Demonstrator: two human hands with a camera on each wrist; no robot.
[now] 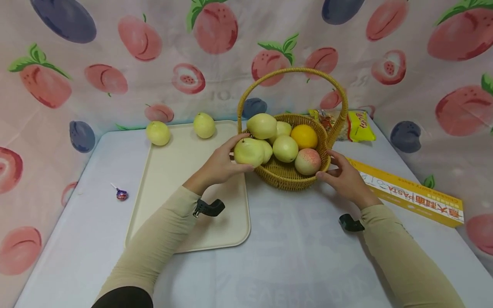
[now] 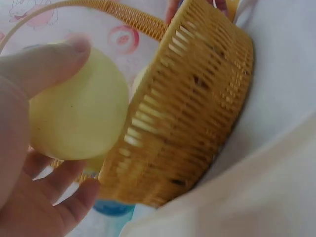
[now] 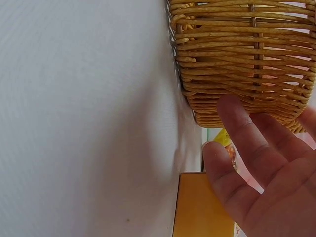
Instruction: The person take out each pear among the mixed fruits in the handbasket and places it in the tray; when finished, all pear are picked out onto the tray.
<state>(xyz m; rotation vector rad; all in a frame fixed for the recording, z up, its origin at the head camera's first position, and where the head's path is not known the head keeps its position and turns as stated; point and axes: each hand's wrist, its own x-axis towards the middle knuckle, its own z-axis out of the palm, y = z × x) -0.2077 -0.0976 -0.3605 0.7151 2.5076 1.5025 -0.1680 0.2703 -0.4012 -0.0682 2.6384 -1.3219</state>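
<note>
In the head view, my left hand (image 1: 221, 164) holds a yellow-green pear (image 1: 247, 151) at the left rim of a wicker basket (image 1: 286, 183). The left wrist view shows the thumb over this pear (image 2: 84, 108) and curled fingers on its other side. Inside the basket are several more pears (image 1: 285, 149), an orange (image 1: 304, 136) and a peach (image 1: 307, 161). My right hand (image 1: 345, 176) touches the basket's right side. Its fairly straight fingers rest against the weave (image 3: 247, 74) in the right wrist view.
A beige tray (image 1: 169, 192) lies at left, with one pear (image 1: 204, 125) on it and another pear (image 1: 158, 133) at its corner. A lollipop (image 1: 121, 194) lies farther left. Right of the basket are a yellow pasta box (image 1: 412, 192) and a snack bag (image 1: 360, 126).
</note>
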